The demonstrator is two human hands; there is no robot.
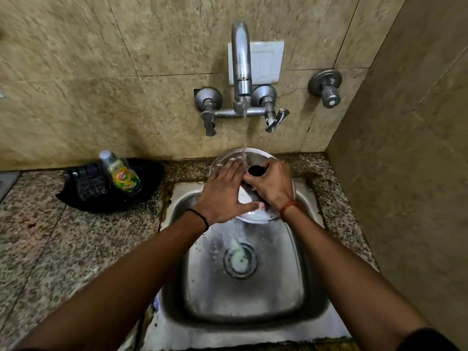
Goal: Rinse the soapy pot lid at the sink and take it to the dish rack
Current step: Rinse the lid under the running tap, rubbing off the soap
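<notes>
A round steel pot lid (253, 154) with a black knob (255, 170) is held over the back of the steel sink (298, 295), under a running stream of water. My right hand (272, 184) grips the knob with curled fingers. My left hand (224, 193) lies flat on the lid's top face, fingers spread and thumb along the lower rim. White foam shows on the lid between my hands. The water falls from the tap (241, 62) onto the lid beside the knob.
A green dish-soap bottle (121, 173) stands in a black tray (141, 196) with a scrubber on the granite counter (63, 244) to the left. Tap handles (209, 120) and a separate valve (326, 88) stick out of the tiled wall. A side wall closes the right.
</notes>
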